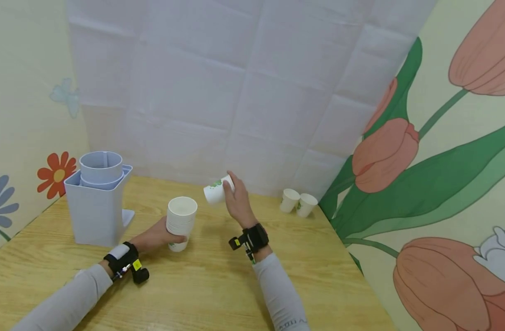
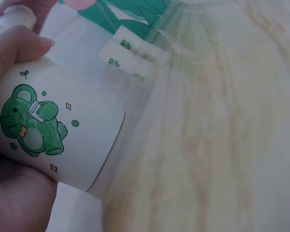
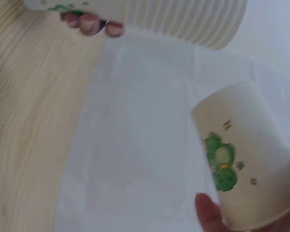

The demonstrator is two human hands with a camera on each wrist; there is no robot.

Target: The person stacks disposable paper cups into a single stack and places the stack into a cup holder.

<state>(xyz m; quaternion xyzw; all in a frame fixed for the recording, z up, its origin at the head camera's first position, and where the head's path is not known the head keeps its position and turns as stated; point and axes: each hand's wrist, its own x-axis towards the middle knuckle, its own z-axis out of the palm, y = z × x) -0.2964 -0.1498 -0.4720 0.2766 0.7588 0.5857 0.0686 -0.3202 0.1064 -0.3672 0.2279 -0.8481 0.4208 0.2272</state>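
My left hand [image 1: 158,235] grips a nested stack of white paper cups [image 1: 181,218] near its lower part, mouths facing up. A green cartoon bear shows on the lowest cup in the left wrist view. To the right of the stack and a little higher, my right hand [image 1: 239,204] holds a single paper cup [image 1: 216,191] between thumb and fingers. This cup is tilted on its side and apart from the stack. In the right wrist view, the fingers [image 3: 210,212] lie around the rim end of the single cup [image 3: 246,154].
Two paper cups stand upright side by side at the back right, a left one [image 1: 289,201] and a right one [image 1: 307,205]. A pale blue holder [image 1: 96,216] with a round tube [image 1: 101,168] in its top stands at the left on the wooden table [image 1: 202,294]. A white sheet [image 1: 186,92] hangs behind.
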